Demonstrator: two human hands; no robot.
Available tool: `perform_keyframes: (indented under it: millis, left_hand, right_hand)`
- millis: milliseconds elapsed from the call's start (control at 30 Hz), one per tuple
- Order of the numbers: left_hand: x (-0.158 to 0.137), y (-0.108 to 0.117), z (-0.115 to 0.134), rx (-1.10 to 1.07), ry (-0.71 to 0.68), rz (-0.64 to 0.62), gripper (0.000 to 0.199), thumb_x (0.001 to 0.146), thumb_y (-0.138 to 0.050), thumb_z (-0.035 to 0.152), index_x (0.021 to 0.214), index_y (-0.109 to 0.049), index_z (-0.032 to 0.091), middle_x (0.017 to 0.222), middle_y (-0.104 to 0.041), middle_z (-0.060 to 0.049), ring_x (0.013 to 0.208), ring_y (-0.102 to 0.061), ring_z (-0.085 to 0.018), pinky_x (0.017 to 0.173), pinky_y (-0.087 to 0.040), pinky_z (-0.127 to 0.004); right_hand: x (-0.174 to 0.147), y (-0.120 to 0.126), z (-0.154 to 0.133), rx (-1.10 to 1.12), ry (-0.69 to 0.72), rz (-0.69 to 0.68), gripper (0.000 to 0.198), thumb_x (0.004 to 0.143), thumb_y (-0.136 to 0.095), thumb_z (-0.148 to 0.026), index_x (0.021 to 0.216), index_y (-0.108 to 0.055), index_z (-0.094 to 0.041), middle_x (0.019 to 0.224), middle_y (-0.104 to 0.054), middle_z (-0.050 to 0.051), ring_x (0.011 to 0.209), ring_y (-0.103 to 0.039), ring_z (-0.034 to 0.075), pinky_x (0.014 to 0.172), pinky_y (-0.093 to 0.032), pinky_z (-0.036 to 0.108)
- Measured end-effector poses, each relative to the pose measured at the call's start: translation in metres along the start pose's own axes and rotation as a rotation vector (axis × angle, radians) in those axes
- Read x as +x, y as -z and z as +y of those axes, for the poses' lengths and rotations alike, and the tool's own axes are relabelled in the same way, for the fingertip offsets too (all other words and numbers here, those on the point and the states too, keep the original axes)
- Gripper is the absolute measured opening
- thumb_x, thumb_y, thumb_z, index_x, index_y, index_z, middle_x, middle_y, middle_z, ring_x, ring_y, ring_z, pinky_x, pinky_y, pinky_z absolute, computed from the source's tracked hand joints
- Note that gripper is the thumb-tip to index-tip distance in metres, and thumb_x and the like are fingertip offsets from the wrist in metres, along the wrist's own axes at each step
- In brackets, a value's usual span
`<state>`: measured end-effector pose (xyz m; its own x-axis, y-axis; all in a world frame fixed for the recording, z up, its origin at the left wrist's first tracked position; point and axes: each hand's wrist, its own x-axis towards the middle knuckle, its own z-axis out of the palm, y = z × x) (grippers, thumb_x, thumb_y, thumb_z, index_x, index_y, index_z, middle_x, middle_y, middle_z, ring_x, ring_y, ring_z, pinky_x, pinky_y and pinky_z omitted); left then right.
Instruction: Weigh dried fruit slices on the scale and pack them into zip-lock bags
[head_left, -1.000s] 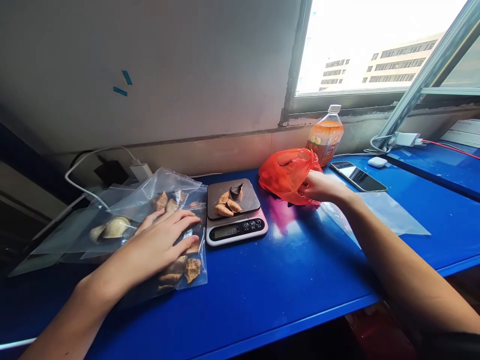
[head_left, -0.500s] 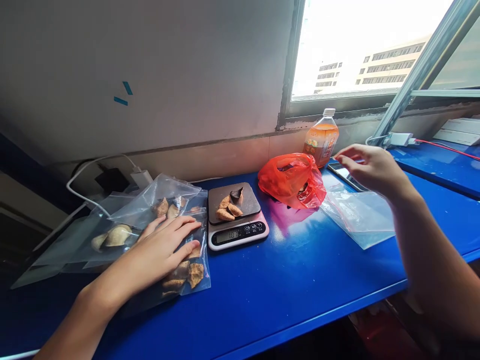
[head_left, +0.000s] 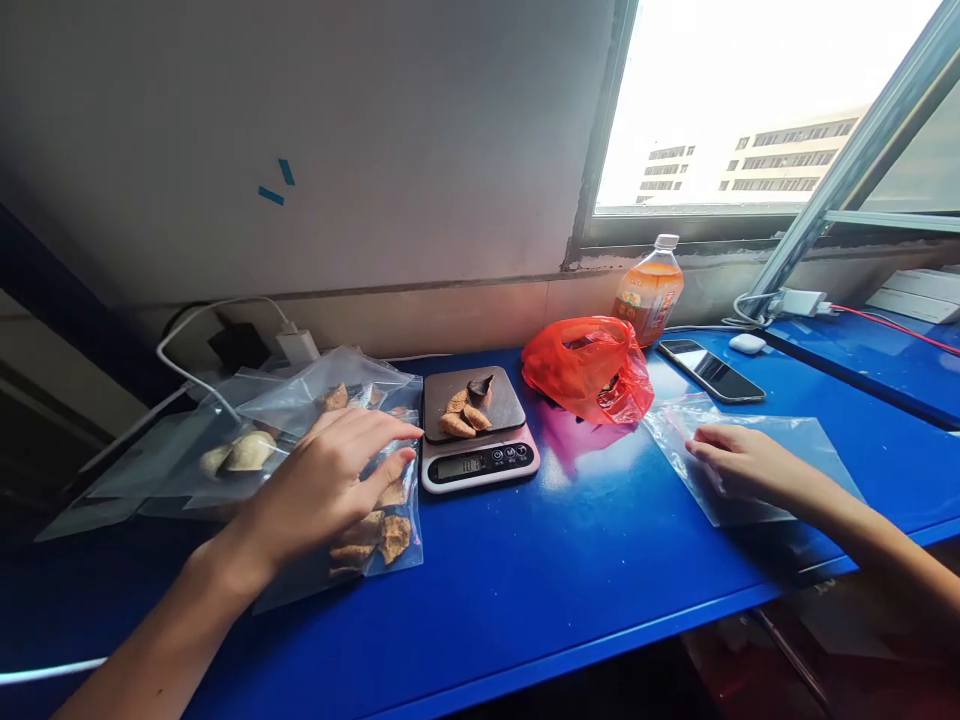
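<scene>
My left hand [head_left: 330, 480] is over the clear zip bags on the left, its fingers stretched toward the scale. Under and beside it, one zip bag [head_left: 412, 548] holds rough brown dried pieces [head_left: 394, 538]; another contains pale, rounded pieces [head_left: 253, 451]. My right hand [head_left: 731, 458] is at a flat clear zip bag [head_left: 821, 462] on the right, fingers pinched together on its near-left part. Between the hands stands a pink-and-white digital scale [head_left: 442, 484], its display lit. Several brown dried pieces and a dark curved one [head_left: 465, 415] rest on its plate.
A red plastic bag [head_left: 562, 365] sits right of the scale, with an orange drink bottle [head_left: 651, 295] behind it. A phone [head_left: 712, 370] and a white earphone case [head_left: 747, 344] lie farther right. Chargers and cables [head_left: 298, 345] run along the wall. The blue table [head_left: 525, 600] has a front edge.
My right hand has come down from near the phone onto the flat clear bag, uncovering the phone and the white case. My left hand has lifted slightly and stays over the filled bags.
</scene>
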<state>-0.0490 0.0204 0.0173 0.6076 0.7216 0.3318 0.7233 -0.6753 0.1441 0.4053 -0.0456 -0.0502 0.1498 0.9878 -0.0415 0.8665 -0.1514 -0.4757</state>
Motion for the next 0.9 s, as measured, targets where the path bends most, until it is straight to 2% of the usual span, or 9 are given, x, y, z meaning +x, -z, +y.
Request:
perform_keyframes:
  millis: [100,200,267,400,500,600,700,800,900]
  left_hand:
    - [-0.002,0.003,0.014,-0.064,-0.088,-0.015,0.031,0.097,-0.043,0.037,0.106,-0.068,0.020,0.104,-0.073,-0.006,0.101,-0.065,-0.024,0.090,-0.049,-0.038]
    - [-0.005,0.003,0.035,-0.135,-0.239,-0.016,0.026,0.097,-0.044,0.026,0.106,-0.068,0.020,0.099,-0.073,-0.006,0.092,-0.067,-0.020,0.083,-0.051,-0.032]
    - [-0.008,0.000,0.050,-0.169,-0.366,-0.016,0.023,0.097,-0.047,0.020,0.105,-0.068,0.020,0.095,-0.073,-0.005,0.088,-0.067,-0.019,0.081,-0.051,-0.030]
    - [-0.012,-0.011,0.070,-0.192,-0.559,-0.001,0.020,0.096,-0.048,0.015,0.102,-0.067,0.016,0.083,-0.073,-0.004,0.076,-0.065,-0.019,0.071,-0.050,-0.032]
    - [-0.013,-0.019,0.070,-0.195,-0.579,0.016,0.016,0.095,-0.049,0.016,0.095,-0.065,0.015,0.075,-0.071,-0.003,0.071,-0.064,-0.019,0.064,-0.046,-0.032]
    - [-0.014,-0.019,0.062,-0.254,-0.511,0.075,0.009,0.093,-0.054,0.019,0.092,-0.063,0.017,0.075,-0.069,-0.002,0.071,-0.063,-0.018,0.066,-0.047,-0.031]
    - [-0.016,-0.013,0.056,-0.459,-0.228,0.110,0.008,0.093,-0.056,0.025,0.097,-0.062,0.020,0.081,-0.069,-0.002,0.074,-0.064,-0.016,0.069,-0.050,-0.027]
    - [-0.016,-0.004,0.058,-0.654,0.117,0.033,0.022,0.095,-0.053,0.036,0.085,-0.064,0.020,0.075,-0.067,0.000,0.066,-0.061,-0.013,0.060,-0.047,-0.023]
    - [-0.016,0.000,0.066,-0.770,0.227,-0.088,0.028,0.090,-0.057,0.041,0.074,-0.063,0.019,0.067,-0.063,0.001,0.060,-0.057,-0.012,0.054,-0.044,-0.021]
  right_hand:
    - [-0.020,-0.001,-0.028,0.227,0.038,-0.132,0.031,0.083,-0.050,-0.042,0.059,-0.052,-0.023,0.062,-0.058,0.005,0.059,-0.054,0.022,0.057,-0.043,0.035]
    - [-0.051,-0.012,-0.074,0.400,0.089,-0.263,0.033,0.087,-0.053,-0.051,0.074,-0.064,-0.023,0.078,-0.065,0.005,0.072,-0.059,0.021,0.066,-0.049,0.032]
    - [-0.063,-0.021,-0.106,0.496,0.161,-0.417,0.034,0.087,-0.055,-0.052,0.072,-0.062,-0.022,0.074,-0.061,0.003,0.069,-0.057,0.019,0.061,-0.048,0.029]
    - [-0.058,-0.035,-0.159,0.588,0.253,-0.612,0.030,0.089,-0.054,-0.044,0.072,-0.053,-0.020,0.070,-0.049,-0.001,0.064,-0.046,0.013,0.055,-0.040,0.022]
    - [-0.046,-0.040,-0.184,0.703,0.323,-0.665,0.030,0.092,-0.050,-0.044,0.074,-0.049,-0.019,0.072,-0.046,-0.002,0.067,-0.043,0.012,0.058,-0.039,0.021]
    - [-0.037,-0.042,-0.198,0.861,0.402,-0.662,0.032,0.092,-0.050,-0.045,0.073,-0.046,-0.020,0.071,-0.045,-0.002,0.066,-0.043,0.011,0.059,-0.040,0.022]
    - [-0.034,-0.049,-0.203,0.875,0.589,-0.473,0.026,0.095,-0.048,-0.036,0.075,-0.045,-0.020,0.070,-0.046,-0.002,0.064,-0.043,0.011,0.057,-0.039,0.022]
    - [-0.036,-0.065,-0.202,0.750,0.927,-0.192,0.011,0.092,-0.049,-0.018,0.082,-0.045,-0.021,0.077,-0.051,0.001,0.068,-0.046,0.013,0.061,-0.042,0.024]
    - [-0.039,-0.080,-0.200,0.680,1.024,-0.079,0.010,0.091,-0.048,-0.014,0.085,-0.045,-0.021,0.077,-0.052,0.002,0.068,-0.047,0.013,0.062,-0.042,0.025]
